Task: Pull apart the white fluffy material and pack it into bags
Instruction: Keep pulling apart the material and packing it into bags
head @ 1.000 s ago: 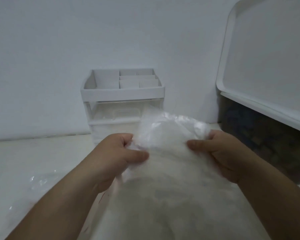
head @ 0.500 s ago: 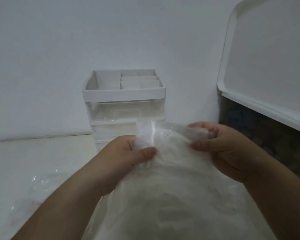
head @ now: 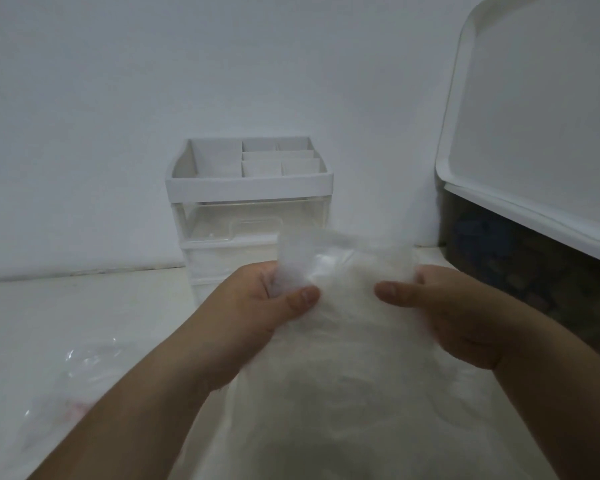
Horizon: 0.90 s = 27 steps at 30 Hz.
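A clear plastic bag (head: 347, 358) stuffed with white fluffy material fills the lower middle of the head view. My left hand (head: 260, 306) pinches the bag's top edge at its left side, thumb in front and fingers curled behind. My right hand (head: 444, 313) pinches the top edge at its right side in the same way. The bag's mouth (head: 336, 247) stands up between the two hands. The bag's bottom runs out of the frame.
A white and clear drawer organiser (head: 250, 209) stands against the wall behind the bag. A large white lid (head: 534, 126) leans over a dark bin (head: 534, 278) at the right. Crumpled clear plastic (head: 66, 386) lies on the table at the lower left.
Both hands have shifted their hold along the bag's top edge; the crumpled top has been flattened and stretched wider between them, and the right hand has dropped slightly.
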### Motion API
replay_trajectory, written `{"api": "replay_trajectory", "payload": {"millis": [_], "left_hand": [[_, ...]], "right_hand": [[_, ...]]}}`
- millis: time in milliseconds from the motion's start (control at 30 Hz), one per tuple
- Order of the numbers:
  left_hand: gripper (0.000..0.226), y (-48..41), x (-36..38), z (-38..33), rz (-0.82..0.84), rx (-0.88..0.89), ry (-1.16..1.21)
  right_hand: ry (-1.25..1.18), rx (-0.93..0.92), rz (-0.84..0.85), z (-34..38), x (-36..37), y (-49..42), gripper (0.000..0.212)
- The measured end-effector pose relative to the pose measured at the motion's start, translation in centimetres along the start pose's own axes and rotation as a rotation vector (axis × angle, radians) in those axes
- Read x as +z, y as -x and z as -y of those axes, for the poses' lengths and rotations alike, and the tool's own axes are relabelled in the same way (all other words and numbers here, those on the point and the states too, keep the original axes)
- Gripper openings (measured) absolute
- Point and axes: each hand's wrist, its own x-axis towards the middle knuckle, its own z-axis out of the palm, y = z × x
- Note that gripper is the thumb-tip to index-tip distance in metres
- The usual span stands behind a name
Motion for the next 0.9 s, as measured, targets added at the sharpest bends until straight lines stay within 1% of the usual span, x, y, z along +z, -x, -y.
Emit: {"api": "replay_trajectory", "payload": {"millis": [100,167,200,300,367,400,467,567,600,700,800,900], "left_hand": [[0.029,-0.1,0.0,0.2,0.047,-0.002,0.015],[0.032,-0.2,-0.2,0.2,0.036,-0.012,-0.008],[0.035,-0.2,-0.5,0.1,0.018,-0.02,-0.021],[0.04,-0.2,-1.2,-0.5,-0.054,-0.052,-0.001],[0.037,-0.2,-1.3,-0.9,-0.102,-0.066,0.033],[0.035,-0.1,-1.2,-1.1,-0.103,-0.069,0.028],[0.039,0.0,-0.9,-1.3,-0.071,-0.06,-0.008],[0.043,0.1,-0.5,-1.4,-0.094,-0.035,-0.065],[0.04,0.1,-0.3,-1.4,-0.126,-0.033,-0.078],[0.013,-0.1,0.1,-1.2,-0.227,-0.002,-0.071],[0.021,-0.2,0.0,-0.9,-0.318,0.016,-0.069],[0.025,-0.3,0.0,-1.0,-0.364,0.006,-0.035]], "right_hand": [[-0.067,-0.008,0.049,-0.4,-0.2,-0.1,0.049],[-0.04,-0.058,0.017,-0.4,-0.4,-0.1,0.059],[-0.004,-0.09,-0.021,-0.3,-0.6,-0.1,0.06],[0.022,-0.159,-0.112,0.2,-0.8,0.1,0.048],[0.007,-0.169,-0.107,0.4,-0.7,0.3,0.048],[0.019,-0.167,-0.099,0.4,-0.7,0.3,0.05],[0.059,-0.16,-0.093,0.5,-0.6,0.4,0.051],[0.101,-0.146,-0.05,0.4,-0.2,0.5,0.042],[0.116,-0.142,-0.03,0.4,0.0,0.5,0.041],[0.172,-0.121,-0.007,0.2,0.4,0.6,0.04],[0.162,-0.107,-0.055,0.2,0.7,0.4,0.029],[0.124,-0.08,-0.095,0.1,0.6,0.2,0.027]]}}
